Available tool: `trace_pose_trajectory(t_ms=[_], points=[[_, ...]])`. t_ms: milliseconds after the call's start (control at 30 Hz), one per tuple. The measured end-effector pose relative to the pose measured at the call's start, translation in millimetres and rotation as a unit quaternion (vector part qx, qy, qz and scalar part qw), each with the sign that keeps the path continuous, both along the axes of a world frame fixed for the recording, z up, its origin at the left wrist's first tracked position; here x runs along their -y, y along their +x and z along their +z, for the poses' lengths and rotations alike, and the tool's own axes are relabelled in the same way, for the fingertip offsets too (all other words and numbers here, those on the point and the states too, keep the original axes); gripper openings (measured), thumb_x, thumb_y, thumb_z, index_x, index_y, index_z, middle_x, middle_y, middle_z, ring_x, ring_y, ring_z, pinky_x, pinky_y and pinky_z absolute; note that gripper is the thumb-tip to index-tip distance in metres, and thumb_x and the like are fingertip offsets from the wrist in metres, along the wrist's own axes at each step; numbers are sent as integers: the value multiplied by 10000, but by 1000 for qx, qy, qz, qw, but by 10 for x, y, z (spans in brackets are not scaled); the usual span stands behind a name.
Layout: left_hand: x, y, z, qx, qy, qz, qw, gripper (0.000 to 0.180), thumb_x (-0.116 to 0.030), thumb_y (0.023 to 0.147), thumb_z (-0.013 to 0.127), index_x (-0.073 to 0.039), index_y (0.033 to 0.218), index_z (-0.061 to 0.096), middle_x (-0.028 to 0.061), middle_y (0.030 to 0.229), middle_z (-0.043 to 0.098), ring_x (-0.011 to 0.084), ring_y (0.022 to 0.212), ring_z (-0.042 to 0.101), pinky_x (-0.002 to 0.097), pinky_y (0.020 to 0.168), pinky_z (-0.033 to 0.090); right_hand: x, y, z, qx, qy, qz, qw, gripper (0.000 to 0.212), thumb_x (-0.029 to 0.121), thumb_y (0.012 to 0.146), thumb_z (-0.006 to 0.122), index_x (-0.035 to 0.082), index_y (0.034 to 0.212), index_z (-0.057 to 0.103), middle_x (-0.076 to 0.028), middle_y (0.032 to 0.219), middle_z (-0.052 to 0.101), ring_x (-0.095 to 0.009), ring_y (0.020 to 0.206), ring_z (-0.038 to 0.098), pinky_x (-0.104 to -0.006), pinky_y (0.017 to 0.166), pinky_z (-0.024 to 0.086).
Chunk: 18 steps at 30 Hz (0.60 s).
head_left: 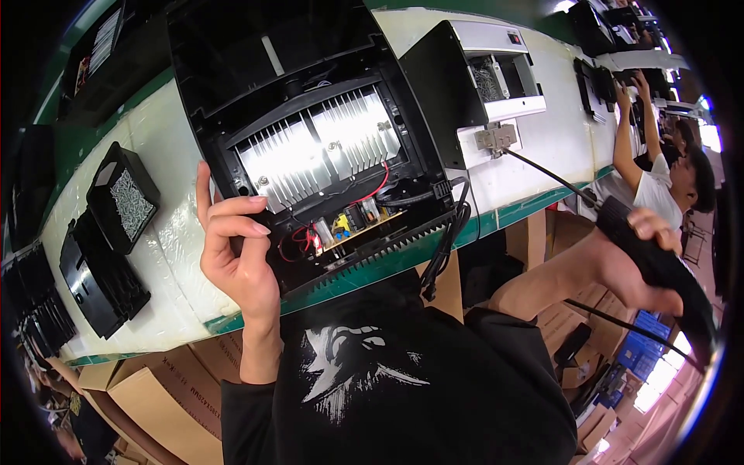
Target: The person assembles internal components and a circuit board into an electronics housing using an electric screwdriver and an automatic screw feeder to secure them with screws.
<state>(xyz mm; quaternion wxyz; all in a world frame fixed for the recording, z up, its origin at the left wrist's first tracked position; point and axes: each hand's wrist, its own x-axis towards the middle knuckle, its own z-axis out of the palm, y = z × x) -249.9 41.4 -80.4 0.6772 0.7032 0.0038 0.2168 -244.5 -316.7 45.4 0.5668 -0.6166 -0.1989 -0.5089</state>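
On a white, green-edged worktop (182, 260) lies an open black housing (422, 151); a screw feeder (508, 108) stands right of it, cartons (170, 407) below, another person (657, 186) farther off. The left hand (239, 260), loosely curled, is at the housing's near-left corner, contact unclear; the right hand (634, 270), well apart, grips a black screwdriver (688, 271).

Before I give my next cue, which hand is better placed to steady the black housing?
Left, I'd judge. The left hand is at the left edge of the black housing, with no visible tool; the right hand, farther off, grips a black corded tool.
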Motion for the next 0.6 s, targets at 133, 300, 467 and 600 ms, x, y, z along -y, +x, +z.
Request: trace_pose_trajectory(t_ms=[133,300,467,600], points=[[-19,2,-6,1,6,10,1000,225,135,726,499,-83,671,512,50,886,631,352,1345,315,448,1083,208,28,68,-29,-15,35,22,999,806,760,816,337,-21,795,536,-117,663,511,-216,563,503,-333,517,404],[-3,9,9,3,16,14,1000,227,132,727,503,-87,665,502,48,891,629,354,1349,306,448,1088,200,54,7,-15,-1,29,25,999,813,751,817,352,-35,833,557,-119,722,524,-216,558,492,-336,514,397],[-29,5,2,-4,31,17,999,222,123,727,510,-88,660,492,50,883,627,364,1349,302,450,1088,193,168,-69,-24,-43,-6,58,997,824,748,818,356,-47,873,569,-119,749,528,-218,560,484,-340,515,387],[-12,19,15,-10,36,16,999,217,117,726,512,-87,656,488,51,877,629,367,1350,297,454,1084,189,97,111,-190,-30,15,62,998,834,759,815,348,-44,897,556,-125,710,520,-211,585,497,-321,542,393]])
